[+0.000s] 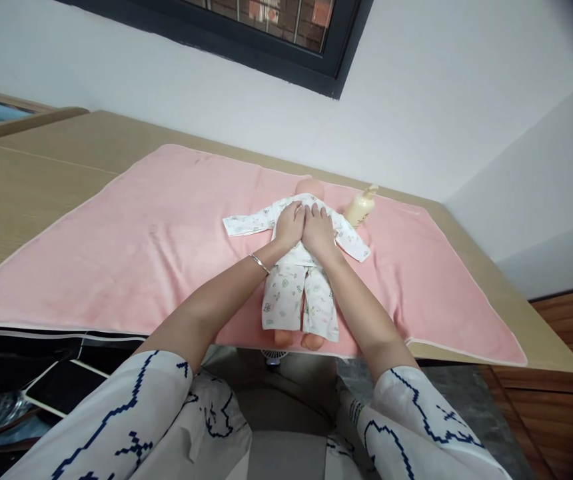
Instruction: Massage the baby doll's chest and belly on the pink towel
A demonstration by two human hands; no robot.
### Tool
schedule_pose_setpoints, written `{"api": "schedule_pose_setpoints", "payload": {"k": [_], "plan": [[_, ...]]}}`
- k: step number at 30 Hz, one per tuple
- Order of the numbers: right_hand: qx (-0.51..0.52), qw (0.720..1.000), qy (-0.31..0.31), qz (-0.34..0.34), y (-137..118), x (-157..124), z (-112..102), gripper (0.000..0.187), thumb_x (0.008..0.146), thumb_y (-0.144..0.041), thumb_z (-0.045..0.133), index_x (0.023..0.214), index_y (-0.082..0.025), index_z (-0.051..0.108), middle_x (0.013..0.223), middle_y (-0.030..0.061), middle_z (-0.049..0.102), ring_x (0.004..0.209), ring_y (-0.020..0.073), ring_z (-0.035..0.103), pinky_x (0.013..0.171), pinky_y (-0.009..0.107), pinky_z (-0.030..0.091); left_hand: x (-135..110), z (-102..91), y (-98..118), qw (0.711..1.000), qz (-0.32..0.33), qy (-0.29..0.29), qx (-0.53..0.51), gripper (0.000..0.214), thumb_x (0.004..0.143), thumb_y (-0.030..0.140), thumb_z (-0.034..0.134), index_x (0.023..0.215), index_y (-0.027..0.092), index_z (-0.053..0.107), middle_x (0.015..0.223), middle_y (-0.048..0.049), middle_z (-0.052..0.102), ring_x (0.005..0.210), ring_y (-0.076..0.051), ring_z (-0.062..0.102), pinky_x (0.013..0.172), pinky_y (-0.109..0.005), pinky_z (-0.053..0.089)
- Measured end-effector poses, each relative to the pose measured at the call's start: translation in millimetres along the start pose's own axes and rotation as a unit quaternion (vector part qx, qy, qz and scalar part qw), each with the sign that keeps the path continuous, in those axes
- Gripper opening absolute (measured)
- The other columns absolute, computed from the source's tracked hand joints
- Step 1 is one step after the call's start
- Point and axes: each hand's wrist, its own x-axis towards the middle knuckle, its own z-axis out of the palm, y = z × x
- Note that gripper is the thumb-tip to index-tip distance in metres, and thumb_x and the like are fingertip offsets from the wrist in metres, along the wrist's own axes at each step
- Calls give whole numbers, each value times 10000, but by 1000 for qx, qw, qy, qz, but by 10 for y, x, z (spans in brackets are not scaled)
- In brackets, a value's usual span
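A baby doll [310,188] lies on its back on a pink blanket [116,260], its head away from me and its feet at the near edge. It wears a white patterned long-sleeved top [251,224] and matching trousers [283,297]. The sleeves spread out to both sides. On the chest of the top rest my left hand [290,225] and my right hand [318,232], side by side and touching, fingers laid over the cloth. My thumbs and the fabric beneath the palms are hidden.
A cream pump bottle [360,208] stands on the blanket beside the doll's right-hand sleeve. The blanket covers much of a wooden table [41,180]. A wall and a dark-framed window [336,67] are behind. A small fan [273,357] and a tablet-like device [66,385] are below the near edge.
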Motion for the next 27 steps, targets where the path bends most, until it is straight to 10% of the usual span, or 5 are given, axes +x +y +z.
{"api": "schedule_pose_setpoints", "payload": {"k": [12, 19, 27], "plan": [[88, 991, 98, 3, 224, 119, 97, 503, 1013, -226, 290, 1424, -85, 541, 1491, 181, 551, 1397, 306, 493, 1173, 461, 363, -95, -20, 143, 984, 77, -54, 153, 395, 1016, 308, 433, 1308, 131, 631, 1453, -129, 610, 1463, -274, 450, 1274, -462, 277], [30, 998, 51, -1, 23, 10, 13, 523, 1015, -202, 277, 1466, -36, 483, 1566, 243, 437, 1471, 380, 389, 1190, 558, 315, 51, -24, 20, 993, 39, -46, 105, 406, 1004, 278, 417, 1308, 130, 643, 1424, -115, 636, 1422, -241, 500, 1247, -395, 342], [140, 990, 31, -11, 466, 267, 129, 614, 1008, -459, 371, 1519, -128, 447, 1640, 158, 352, 1553, 343, 247, 1253, 564, 202, 146, -77, -109, 966, 32, -106, 232, 520, 1030, 329, 361, 1475, 95, 491, 1623, -160, 394, 1548, -301, 300, 1289, -475, 221]]}}
